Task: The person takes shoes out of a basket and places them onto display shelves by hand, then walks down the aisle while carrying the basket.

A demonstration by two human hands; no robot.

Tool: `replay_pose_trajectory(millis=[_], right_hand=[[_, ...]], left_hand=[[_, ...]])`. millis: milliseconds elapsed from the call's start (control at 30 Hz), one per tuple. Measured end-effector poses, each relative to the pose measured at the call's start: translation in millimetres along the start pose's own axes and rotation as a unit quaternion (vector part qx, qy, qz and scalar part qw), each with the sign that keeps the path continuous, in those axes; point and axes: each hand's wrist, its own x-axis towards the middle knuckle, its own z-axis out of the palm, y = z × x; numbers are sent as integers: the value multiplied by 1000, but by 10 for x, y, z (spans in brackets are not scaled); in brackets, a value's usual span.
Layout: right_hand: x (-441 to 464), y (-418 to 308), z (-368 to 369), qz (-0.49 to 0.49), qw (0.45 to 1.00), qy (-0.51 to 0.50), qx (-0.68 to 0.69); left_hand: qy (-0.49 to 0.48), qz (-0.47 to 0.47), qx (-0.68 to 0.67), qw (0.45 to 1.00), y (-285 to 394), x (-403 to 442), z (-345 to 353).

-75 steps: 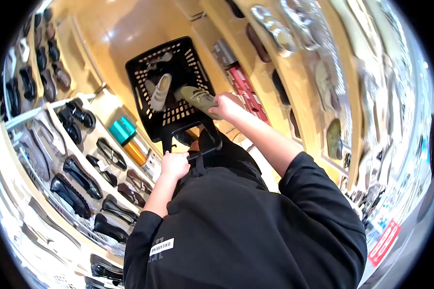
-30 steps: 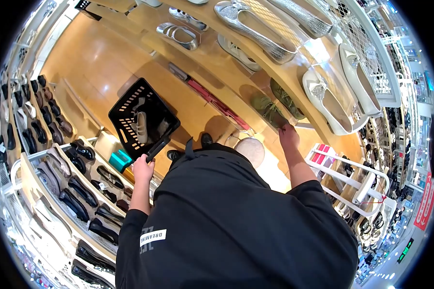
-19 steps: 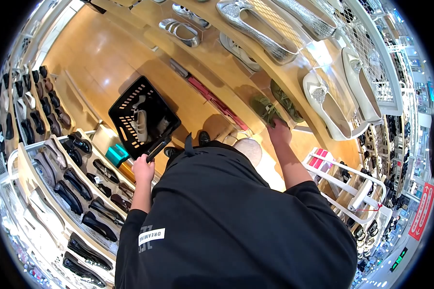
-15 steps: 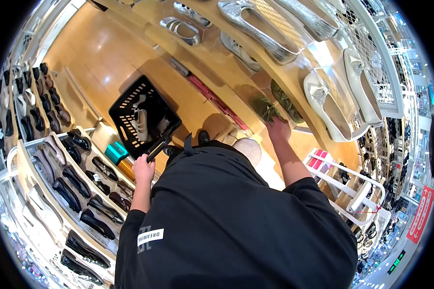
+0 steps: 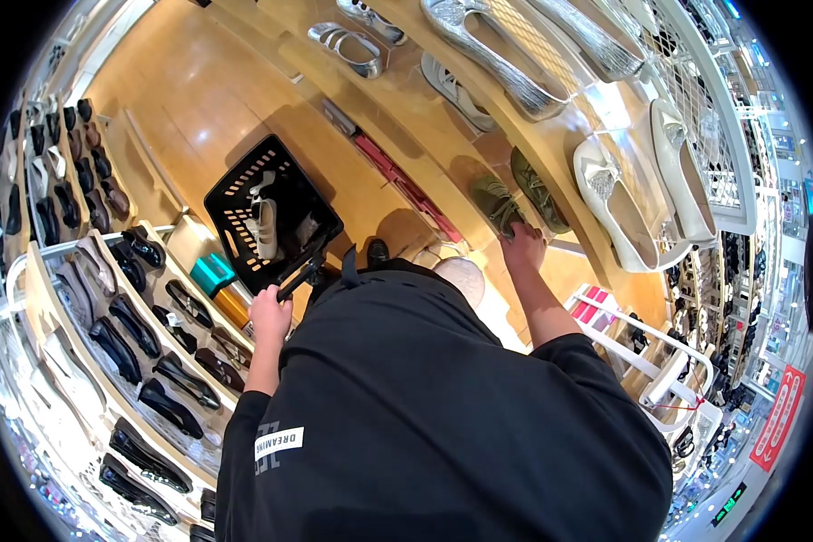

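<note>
My left hand (image 5: 269, 313) is wrapped round the black handle (image 5: 300, 277) of a shopping basket (image 5: 312, 191). Pale shoes (image 5: 265, 226) lie inside this black basket, along with something dark that I cannot make out. On a lower wooden shelf at the right, my right hand (image 5: 524, 248) has its fingers closed on the near end of an olive green lace-up shoe (image 5: 494, 200). Its matching shoe (image 5: 537, 188) sits just beside it, partly under the shelf above. My fingertips are partly hidden against the shoe.
Cream flats with bows (image 5: 611, 206) and silver flats (image 5: 492, 56) stand on the upper shelf at right. Racks of dark shoes (image 5: 138, 331) line the left. A white metal frame (image 5: 664, 366) is near my right elbow; a round pale stool (image 5: 461, 278) stands by my feet.
The view has shifted slightly. My right hand stays at the olive green shoe, its fingers now closer round the near end. My left hand keeps its hold on the basket handle.
</note>
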Motion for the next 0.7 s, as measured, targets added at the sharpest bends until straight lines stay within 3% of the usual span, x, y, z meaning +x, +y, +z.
replay_pose_trajectory(millis=[333, 400, 500, 600, 700], right_hand=[[105, 108, 151, 26, 996, -88, 2], [-19, 116, 95, -10, 1000, -5, -3], [-182, -10, 23, 54, 998, 40, 17], [-341, 1, 113, 0, 991, 95, 90], [-409, -171, 139, -87, 986, 78, 119]], left_hand=[[20, -1, 11, 1000, -55, -23, 99], [12, 3, 20, 1000, -19, -72, 129], [15, -1, 13, 1000, -13, -136, 140], [12, -11, 8, 1000, -6, -181, 150], [4, -12, 6, 1000, -15, -246, 157]])
